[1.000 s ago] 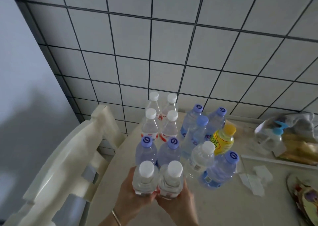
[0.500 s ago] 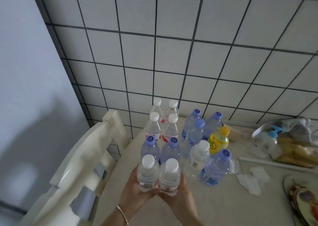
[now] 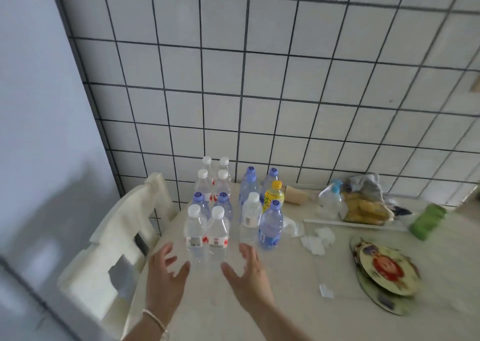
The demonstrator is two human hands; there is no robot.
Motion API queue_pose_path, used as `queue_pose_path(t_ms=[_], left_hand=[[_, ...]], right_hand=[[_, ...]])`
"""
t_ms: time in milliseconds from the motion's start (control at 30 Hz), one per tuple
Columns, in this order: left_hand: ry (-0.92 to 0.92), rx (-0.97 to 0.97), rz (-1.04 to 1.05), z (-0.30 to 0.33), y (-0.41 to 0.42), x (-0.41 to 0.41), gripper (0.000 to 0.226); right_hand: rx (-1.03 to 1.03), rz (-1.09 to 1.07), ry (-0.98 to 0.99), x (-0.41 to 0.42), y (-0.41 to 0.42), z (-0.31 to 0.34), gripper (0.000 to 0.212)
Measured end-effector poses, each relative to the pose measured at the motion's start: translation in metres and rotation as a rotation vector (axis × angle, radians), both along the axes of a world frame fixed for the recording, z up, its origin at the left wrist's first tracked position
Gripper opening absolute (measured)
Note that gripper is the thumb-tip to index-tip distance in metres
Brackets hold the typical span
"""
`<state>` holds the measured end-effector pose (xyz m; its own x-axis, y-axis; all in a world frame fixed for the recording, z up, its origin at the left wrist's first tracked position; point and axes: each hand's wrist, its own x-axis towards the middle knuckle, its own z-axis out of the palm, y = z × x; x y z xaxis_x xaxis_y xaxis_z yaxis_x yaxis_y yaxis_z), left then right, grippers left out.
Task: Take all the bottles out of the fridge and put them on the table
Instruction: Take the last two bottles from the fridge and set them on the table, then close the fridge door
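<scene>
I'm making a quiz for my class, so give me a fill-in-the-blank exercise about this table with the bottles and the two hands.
1. The one bottle with a yellow body has a cap coloured ____.
2. Both the left hand and the right hand are ____, gripping nothing.
3. The two nearest bottles stand between the hands and have ____ caps.
4. The green object lies on the table to the ____ of the bottles.

Missing words: orange; open; white; right

Head camera, single view: worn at head height, aimed forward and down onto the worktop (image 3: 285, 301) at close range; tiled wall (image 3: 259, 81) faced ahead, chair (image 3: 124, 236) caught at left edge.
</scene>
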<state>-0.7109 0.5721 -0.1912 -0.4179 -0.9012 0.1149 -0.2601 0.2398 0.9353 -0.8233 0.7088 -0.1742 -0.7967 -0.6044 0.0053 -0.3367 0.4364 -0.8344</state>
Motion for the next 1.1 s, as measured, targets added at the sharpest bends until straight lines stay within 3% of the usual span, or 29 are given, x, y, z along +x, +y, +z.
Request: queue_pose_path(t_ms=[100,233,367,533,834,1000,1100], left_hand=[[0.048,-0.076,-0.038,0.013,0.039,0.022,0.055],[0.092,-0.127,-0.001,0.028,0.091,0.06,0.053],[0.118,-0.115,0.061,0.044,0.148,0.101,0.05],[0.158,-0.111,0.141,0.071,0.203,0.15,0.047],[0.235,-0.174,0.264,0.118,0.252,0.223,0.042],[0.26,-0.214,0.329,0.133,0.262,0.262,0.042],[0.236,-0.333,0.346,0.137,0.265,0.291,0.042]], right_hand=[[-0.012,0.045,0.029,0.024,0.032,0.015,0.06],[-0.05,0.099,0.027,0.066,0.076,0.027,0.075],[-0.105,0.196,0.081,0.114,0.12,0.033,0.055],[-0.153,0.28,0.135,0.161,0.158,0.051,0.049],[-0.319,0.39,0.167,0.214,0.165,0.092,0.026],[-0.412,0.475,0.147,0.253,0.156,0.103,0.021],[-0.432,0.54,0.122,0.278,0.147,0.107,0.022]])
